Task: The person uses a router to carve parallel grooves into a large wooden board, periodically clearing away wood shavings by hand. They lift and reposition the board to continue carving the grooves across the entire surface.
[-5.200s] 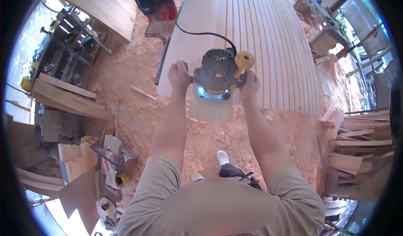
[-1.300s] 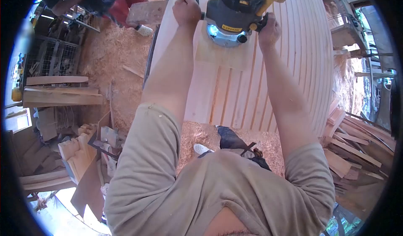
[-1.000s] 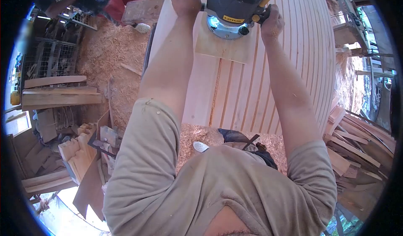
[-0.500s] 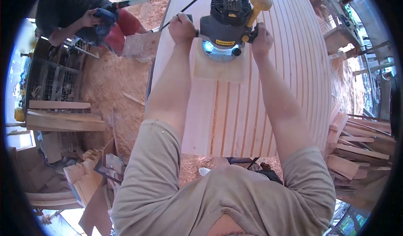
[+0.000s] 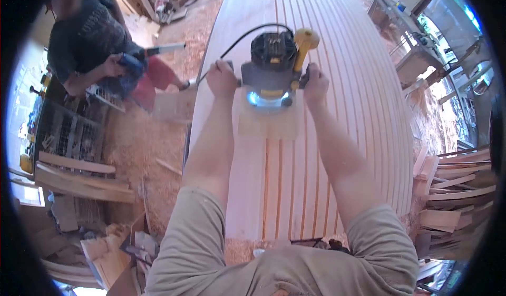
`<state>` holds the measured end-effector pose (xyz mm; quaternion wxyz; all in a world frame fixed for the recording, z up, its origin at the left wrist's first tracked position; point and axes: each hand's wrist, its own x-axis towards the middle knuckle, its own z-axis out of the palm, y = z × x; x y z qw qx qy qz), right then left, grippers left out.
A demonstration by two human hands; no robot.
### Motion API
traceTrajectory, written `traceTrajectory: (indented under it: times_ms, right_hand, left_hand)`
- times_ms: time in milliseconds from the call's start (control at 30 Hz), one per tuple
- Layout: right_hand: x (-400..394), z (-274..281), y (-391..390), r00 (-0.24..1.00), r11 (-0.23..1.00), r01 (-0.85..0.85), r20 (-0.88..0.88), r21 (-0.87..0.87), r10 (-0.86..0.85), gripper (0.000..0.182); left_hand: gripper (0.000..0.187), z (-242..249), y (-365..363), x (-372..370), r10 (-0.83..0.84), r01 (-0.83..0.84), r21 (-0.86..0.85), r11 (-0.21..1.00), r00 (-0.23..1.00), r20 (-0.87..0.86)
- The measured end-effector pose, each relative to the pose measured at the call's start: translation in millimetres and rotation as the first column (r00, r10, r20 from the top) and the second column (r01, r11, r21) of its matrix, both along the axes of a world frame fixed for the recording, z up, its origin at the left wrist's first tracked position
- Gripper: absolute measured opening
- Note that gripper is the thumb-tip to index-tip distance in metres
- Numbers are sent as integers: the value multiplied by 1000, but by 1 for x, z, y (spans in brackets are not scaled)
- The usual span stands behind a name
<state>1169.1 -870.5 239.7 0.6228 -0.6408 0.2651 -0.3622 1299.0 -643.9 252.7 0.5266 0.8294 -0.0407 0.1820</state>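
Observation:
A black router with a lit base stands upright on a pale, see-through base plate, which lies on a long wooden panel. Lengthwise grooves run along the panel. My left hand is wrapped round the router's left side handle. On the opposite side, my right hand grips the right handle. A yellow hose port rises at the tool's right rear. From its top a black cord curves off to the left. The cutting bit is hidden under the router.
At the left, another person holds a blue power tool. Wood shavings cover the floor beside the panel. Cut boards lie at the left, and stacked wood pieces at the right. A workbench stands at the far right.
The router and both my hands appear lower in view, with more of the panel's far end showing. My view has tilted up, and more of the other person is visible. My grip is unchanged.

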Motion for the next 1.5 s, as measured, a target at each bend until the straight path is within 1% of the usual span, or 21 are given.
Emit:
traceTrajectory:
  times_ms: [33, 100, 267, 367, 433, 467, 533, 967, 1067, 1133, 1167, 1200, 1233, 1267, 1300, 1333, 1367, 1400, 1433, 1467, 1500]
  right_hand:
    - [0, 4, 0, 1000, 1000, 9, 27, -13, -8, 53]
    - [0, 9, 7, 999, 1000, 6, 31, 23, -6, 53]
    - [12, 3, -1, 999, 1000, 0, 37, 20, 0, 54]
    - [16, 0, -4, 999, 999, -14, 36, 35, 13, 55]
    - [17, 7, -3, 1000, 996, -15, 26, 86, 12, 54]
    - [19, 7, -4, 999, 997, -18, 29, 81, 16, 54]
    - [24, 7, -7, 999, 999, -17, 51, 32, 16, 55]
    - [43, 10, -17, 999, 999, -19, 36, 33, 18, 53]
    - [44, 9, -29, 993, 992, -111, -31, 63, 113, 56]
    - [36, 8, -36, 944, 961, -230, -204, 155, 259, 64]
    - [38, -22, -52, 923, 978, -185, -326, 96, 206, 74]
    - [21, -25, -40, 920, 978, -186, -331, 96, 208, 74]
    - [-5, -35, -21, 913, 960, -171, -401, -222, 70, 77]
    - [-30, -35, -3, 898, 838, -180, -435, -515, -74, 81]
    - [-48, -24, 11, 881, 837, -207, -469, -507, -66, 81]
    - [-63, -8, 24, 827, 718, -429, -558, -548, 68, 84]
    - [-73, -3, 34, 740, 559, -621, -646, -549, 187, 88]
    - [-75, -11, 38, 722, 561, -638, -662, -527, 198, 88]
    - [-69, -20, 38, 717, 500, -651, -680, -571, 157, 87]
    - [-65, -26, 39, 712, 435, -662, -694, -610, 111, 85]
    - [-62, -22, 39, 686, 452, -684, -716, -573, 130, 85]
  left_hand:
    - [43, 2, -3, 0, -8, 9, -13, 1000, 1000, 27]
    - [44, 3, -4, -1, 40, -47, 71, 996, 994, 102]
    - [44, 3, -8, 4, 71, -90, 146, 985, 989, 133]
    - [41, 0, -9, 10, 20, -71, 232, 970, 976, 215]
    - [38, 3, -14, 10, 59, -134, 256, 957, 957, 283]
    - [38, 3, -16, 13, 63, -138, 251, 958, 956, 287]
    - [37, 3, -19, 18, 93, -126, 124, 984, 966, 242]
    - [36, 10, -31, 35, 98, -129, 110, 986, 964, 248]
    - [36, 13, -34, 32, 77, -85, 31, 996, 976, 202]
    - [34, 15, -36, 31, 95, -106, 46, 993, 974, 205]
    - [32, 16, -37, 31, 111, -126, 72, 989, 976, 187]
    - [32, 10, -36, 39, 113, -127, 72, 989, 977, 182]
    - [31, 0, -33, 50, 76, -144, 230, 962, 956, 284]
    - [30, -12, -32, 54, 21, -169, 380, 909, 931, 364]
    - [30, -12, -34, 53, 65, -147, 266, 953, 953, 295]
    - [29, -7, -37, 56, 106, -141, 143, 980, 968, 226]
    - [30, -10, -38, 61, 103, -155, 180, 971, 957, 270]
    - [30, -10, -36, 61, 91, -167, 220, 961, 944, 318]
    - [30, -11, -34, 60, 90, -165, 232, 959, 949, 303]
    - [30, -3, -34, 55, 121, -173, 169, 970, 953, 279]
    - [31, 2, -36, 51, 148, -179, 103, 979, 956, 253]
